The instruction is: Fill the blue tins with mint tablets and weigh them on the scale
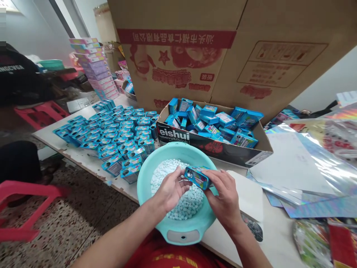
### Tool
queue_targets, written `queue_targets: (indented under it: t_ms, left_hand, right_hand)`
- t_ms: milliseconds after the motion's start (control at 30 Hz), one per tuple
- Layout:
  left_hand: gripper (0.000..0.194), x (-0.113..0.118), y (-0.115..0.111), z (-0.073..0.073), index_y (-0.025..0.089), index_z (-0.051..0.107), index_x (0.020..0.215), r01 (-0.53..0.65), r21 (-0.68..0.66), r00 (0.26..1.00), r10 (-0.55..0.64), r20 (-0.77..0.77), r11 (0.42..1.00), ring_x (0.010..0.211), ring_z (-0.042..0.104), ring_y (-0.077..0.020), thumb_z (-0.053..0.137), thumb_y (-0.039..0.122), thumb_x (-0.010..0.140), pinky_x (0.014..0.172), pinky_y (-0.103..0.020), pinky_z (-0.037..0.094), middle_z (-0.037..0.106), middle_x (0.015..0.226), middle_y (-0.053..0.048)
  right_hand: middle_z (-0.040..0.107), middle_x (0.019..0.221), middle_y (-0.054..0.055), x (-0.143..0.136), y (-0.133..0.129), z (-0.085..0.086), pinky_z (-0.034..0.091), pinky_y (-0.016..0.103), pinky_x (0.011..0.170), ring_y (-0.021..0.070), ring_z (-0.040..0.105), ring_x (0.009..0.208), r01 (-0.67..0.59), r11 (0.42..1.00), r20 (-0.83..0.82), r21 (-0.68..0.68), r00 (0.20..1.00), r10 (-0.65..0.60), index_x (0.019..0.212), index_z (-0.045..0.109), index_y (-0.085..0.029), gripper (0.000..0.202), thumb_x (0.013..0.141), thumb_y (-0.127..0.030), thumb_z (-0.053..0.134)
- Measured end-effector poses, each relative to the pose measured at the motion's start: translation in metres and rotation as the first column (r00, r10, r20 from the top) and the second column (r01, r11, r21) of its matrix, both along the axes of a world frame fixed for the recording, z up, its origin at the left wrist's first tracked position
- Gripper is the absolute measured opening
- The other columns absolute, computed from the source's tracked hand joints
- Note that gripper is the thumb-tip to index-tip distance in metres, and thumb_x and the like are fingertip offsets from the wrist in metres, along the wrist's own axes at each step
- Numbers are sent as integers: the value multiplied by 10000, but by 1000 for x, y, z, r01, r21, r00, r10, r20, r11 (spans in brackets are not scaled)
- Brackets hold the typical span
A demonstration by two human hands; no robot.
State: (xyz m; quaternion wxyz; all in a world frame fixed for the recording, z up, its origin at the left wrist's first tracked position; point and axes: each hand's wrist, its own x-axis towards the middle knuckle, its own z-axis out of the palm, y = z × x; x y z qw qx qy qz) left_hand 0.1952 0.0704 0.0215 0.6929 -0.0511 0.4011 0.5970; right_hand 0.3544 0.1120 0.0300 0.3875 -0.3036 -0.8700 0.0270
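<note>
My right hand (224, 195) grips a small blue candy box (197, 178), tilted over a turquoise basin (147, 163). A round hole shows at the box's left end. My left hand (173, 188) is beside that end, palm turned up and fingers curled; whether it holds any candy is hard to see. Pale blue candies (185, 206) lie in the basin beneath both hands. Left of the basin, many blue boxes (113, 163) stand upright in rows on the table. Behind it, an open carton (206, 147) holds a jumble of more blue boxes.
A large brown cardboard box (178, 67) rises behind the carton. Shiny plastic sheets (306, 175) cover the table's right side. Stacked pink and purple boxes (96, 69) stand at the back left. Red stools (30, 208) are on the floor at left, near a person in dark clothes.
</note>
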Motion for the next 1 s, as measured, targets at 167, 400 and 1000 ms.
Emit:
queue_targets:
  t_ms: [167,400,1000]
  left_hand:
    - [219,0,-2,0,111,569,836,6,12,1000,-6,-8,1000,564,601,-115,449,274,919,532,-203,455,596,673,-42]
    - [149,-5,-10,-9,132,607,944,89,112,972,-62,-226,990,645,603,-121,530,210,843,609,-223,464,607,747,-42]
    - [368,-63,-44,54,237,697,995,188,286,310,219,-925,940,974,573,-221,759,173,638,931,-296,402,660,1002,-49]
  right_hand:
    - [675,1011,47,-2,2,-9,422,398,869,218,611,946,17,999,-22,-50,1000,-18,1091,576,-239,375,759,-67,551]
    - [672,977,35,0,2,-19,472,378,828,226,617,924,23,913,-197,-408,974,-113,1030,630,-247,274,758,-246,663]
    - [586,1197,93,-5,-8,-14,446,507,927,320,558,1093,65,879,-214,-473,959,-185,1202,554,-244,527,763,-532,604]
